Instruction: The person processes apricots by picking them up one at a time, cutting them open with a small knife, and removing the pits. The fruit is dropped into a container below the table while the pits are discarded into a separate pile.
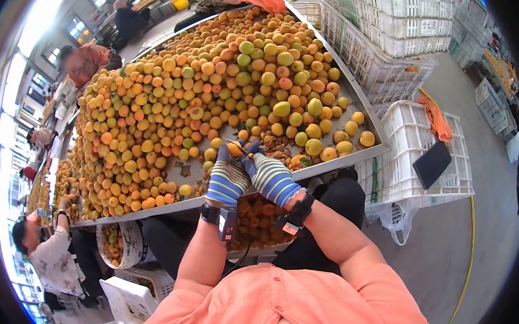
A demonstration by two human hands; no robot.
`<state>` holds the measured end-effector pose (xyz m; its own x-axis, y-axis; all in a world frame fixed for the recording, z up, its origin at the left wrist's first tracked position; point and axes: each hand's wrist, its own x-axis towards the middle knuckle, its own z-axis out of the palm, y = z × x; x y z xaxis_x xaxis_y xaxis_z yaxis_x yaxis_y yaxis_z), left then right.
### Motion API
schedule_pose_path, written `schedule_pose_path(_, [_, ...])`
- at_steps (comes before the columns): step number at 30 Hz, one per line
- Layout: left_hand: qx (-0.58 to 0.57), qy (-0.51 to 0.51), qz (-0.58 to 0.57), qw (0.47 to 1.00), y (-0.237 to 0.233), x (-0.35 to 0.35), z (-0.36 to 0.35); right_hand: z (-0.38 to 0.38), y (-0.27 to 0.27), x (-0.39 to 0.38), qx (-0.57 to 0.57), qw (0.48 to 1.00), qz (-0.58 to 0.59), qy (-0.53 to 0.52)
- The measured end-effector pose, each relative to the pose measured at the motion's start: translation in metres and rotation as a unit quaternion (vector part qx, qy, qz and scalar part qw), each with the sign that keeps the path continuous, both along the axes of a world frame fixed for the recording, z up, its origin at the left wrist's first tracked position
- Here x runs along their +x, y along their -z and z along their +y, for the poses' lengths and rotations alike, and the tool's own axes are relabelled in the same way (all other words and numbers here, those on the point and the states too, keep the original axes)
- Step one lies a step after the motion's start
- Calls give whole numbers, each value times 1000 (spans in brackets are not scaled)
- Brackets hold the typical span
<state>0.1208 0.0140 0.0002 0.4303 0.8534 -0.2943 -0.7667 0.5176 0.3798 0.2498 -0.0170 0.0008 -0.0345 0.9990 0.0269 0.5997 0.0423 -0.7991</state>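
Both my hands wear blue, yellow and white striped work gloves and meet over the near edge of a metal table (362,154). My left hand (228,177) is closed around an orange apricot (235,149). Close beside it, my right hand (272,175) has its fingers pinched together against the fruit. A small thin dark thing shows at those fingertips, but its kind cannot be made out. Just beyond my hands lies a pile of small brown apricot stones (277,146). A large heap of apricots (157,107), orange to green, spreads over the table.
Below the table edge, a container of opened apricots (256,217) stands between my knees. A white bucket (130,246) is at the left. Stacked white crates (388,63) stand at the right, and a dark tablet (432,165) lies on a crate. Other people sit along the left.
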Motion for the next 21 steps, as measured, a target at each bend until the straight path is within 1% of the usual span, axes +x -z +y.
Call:
schedule_pose_path(2, [-16, -35, 0, 999, 0, -3, 4, -1, 0, 0, 1, 1000, -12, 1])
schedule_pose_path(6, [66, -8, 27, 997, 1, -9, 7, -3, -12, 4, -4, 1000, -12, -9])
schedule_pose_path(10, [169, 26, 119, 978, -7, -18, 12, -2, -5, 6, 23, 999, -15, -22])
schedule_pose_path(13, [219, 4, 194, 956, -10, -19, 18, -2, -2, 6, 39, 999, 0, -11])
schedule_pose_path(16, [236, -18, 181, 955, -18, -16, 20, -3, 1, 6, 45, 999, 3, -7])
schedule_pose_path(18, [134, -3, 74, 988, -9, -20, 22, -2, 5, 3, 62, 998, 7, 2])
schedule_pose_path(19, [83, 5, 19, 996, -6, -21, 22, -1, 5, 2, 71, 997, 9, 7])
schedule_pose_path(20, [35, -5, 9, 999, -9, -18, 19, -1, 3, 1, 60, 998, -6, 10])
schedule_pose_path(21, [64, -7, 35, 997, -11, -16, 17, -1, 0, 2, 56, 998, -19, 12])
